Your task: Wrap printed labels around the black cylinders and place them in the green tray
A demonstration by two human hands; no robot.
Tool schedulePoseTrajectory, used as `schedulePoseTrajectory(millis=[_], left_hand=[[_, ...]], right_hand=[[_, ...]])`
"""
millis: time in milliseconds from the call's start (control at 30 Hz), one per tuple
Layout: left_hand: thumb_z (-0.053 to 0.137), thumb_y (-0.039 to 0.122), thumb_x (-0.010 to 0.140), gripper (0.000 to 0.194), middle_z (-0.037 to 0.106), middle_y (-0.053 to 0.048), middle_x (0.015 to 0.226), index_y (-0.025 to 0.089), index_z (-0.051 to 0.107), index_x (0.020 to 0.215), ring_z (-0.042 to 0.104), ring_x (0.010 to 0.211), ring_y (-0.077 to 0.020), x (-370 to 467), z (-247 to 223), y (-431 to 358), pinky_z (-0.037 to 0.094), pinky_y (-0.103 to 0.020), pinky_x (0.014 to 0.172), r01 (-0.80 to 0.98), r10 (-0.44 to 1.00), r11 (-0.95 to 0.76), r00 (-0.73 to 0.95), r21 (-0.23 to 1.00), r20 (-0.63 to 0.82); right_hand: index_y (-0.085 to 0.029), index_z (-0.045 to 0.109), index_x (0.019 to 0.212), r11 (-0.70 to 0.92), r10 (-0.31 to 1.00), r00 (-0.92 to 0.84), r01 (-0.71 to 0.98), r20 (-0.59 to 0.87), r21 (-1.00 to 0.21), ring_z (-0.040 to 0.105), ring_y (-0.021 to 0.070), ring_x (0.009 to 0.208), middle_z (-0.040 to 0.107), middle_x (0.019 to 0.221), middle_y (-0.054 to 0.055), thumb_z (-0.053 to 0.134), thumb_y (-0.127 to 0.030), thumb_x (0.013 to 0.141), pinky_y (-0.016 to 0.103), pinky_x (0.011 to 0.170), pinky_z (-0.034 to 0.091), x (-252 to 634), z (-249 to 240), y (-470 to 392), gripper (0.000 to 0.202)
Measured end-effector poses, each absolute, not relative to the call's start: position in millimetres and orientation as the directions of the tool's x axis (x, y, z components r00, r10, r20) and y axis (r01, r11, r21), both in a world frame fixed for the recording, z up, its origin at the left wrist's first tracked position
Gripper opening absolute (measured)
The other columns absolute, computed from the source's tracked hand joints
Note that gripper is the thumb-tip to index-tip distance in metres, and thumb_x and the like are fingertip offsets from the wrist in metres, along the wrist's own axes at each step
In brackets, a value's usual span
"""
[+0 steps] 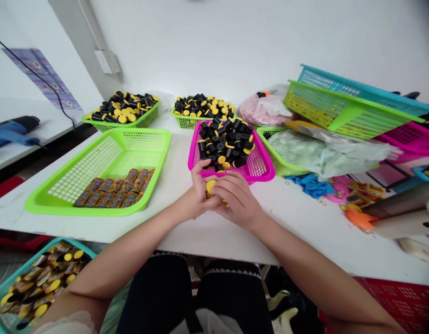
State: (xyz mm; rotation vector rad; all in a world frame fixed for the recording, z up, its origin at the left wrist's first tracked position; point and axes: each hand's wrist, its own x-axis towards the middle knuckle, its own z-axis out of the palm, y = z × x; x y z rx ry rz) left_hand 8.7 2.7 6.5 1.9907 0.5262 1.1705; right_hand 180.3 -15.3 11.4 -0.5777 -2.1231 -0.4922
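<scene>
Over the near half of the smooth white table (200,242), you hold a small piece with a round yellow cap (210,187), just in front of the near rim of the magenta perforated plastic basket (265,176). Your left hand (201,192) closes about the piece with one digit raised; your right hand (239,197) pinches it from the opposite side, fingers curled (they cover most of it, so whether it bears a printed wrap cannot be told).

Behind your hands, the magenta basket is heaped with plain black plastic cylinders with yellow ends (219,146). Along the table's far edge stand two lime-green perforated plastic baskets (188,121), each piled with similar cylinders. Toward the table's left edge, a broad lime-green plastic basket (78,211) carries small brown-and-gold printed pieces (115,192), set in rows at its near right corner. Below the table's near left corner, a teal plastic basket (80,246) holds many yellow-ended cylinders with printed sides (54,283).

Judged from these stocks, the work appears well under way: the teal basket's printed cylinders look done, while the plain ones in three baskets suggest a large share is left.
</scene>
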Motion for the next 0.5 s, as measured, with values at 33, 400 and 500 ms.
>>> schedulePoseTrajectory(millis=[33, 400, 500], left_hand=[[0.058, 0.015, 0.086, 0.066, 0.051, -0.002, 0.096, 0.023, 0.014, 0.134, 0.057, 0.073, -0.011, 7.5, 8.5, -0.1, 0.048, -0.026, 0.066, 0.035, 0.692, -0.63, 0.479, 0.776, 0.54], [0.071, 0.039, 0.082, 0.045, 0.059, -0.003, 0.101, 0.024, 0.039, 0.111, 0.065, 0.083, -0.014, -30.4, 50.0, -34.4, 0.057, -0.027, 0.07, 0.196, 0.848, -0.426, 0.427, 0.883, 0.314], [0.069, 0.044, 0.082, 0.033, 0.066, -0.003, 0.101, 0.022, 0.054, 0.101, 0.067, 0.083, -0.0152, -62.0, 75.5, -40.3, 0.057, -0.029, 0.075, 0.45, 0.897, -0.421, 0.334, 0.787, 0.288]], right_hand=[[-0.023, 0.05, 0.125, 0.817, 0.233, -0.518, 0.564, 0.823, 0.124, 0.063, 0.0232, 0.109, 0.068, 0.109, 0.007, 0.063, -0.022, 0.088, 0.049, 0.103, 0.05, 180.5, 11.9, -14.7, 0.039], [-0.025, 0.045, 0.132, 0.927, 0.27, -0.446, 0.36, 0.853, -0.105, 0.062, 0.0247, 0.115, 0.067, 0.114, 0.009, 0.075, -0.029, 0.078, 0.048, 0.103, 0.049, 165.7, 19.8, -20.0, 0.062], [-0.026, 0.05, 0.129, 0.793, 0.522, -0.352, 0.536, 0.777, -0.29, 0.057, 0.0287, 0.123, 0.062, 0.128, 0.012, 0.072, -0.05, 0.079, 0.049, 0.104, 0.047, 177.9, 37.4, -3.2, 0.059]])
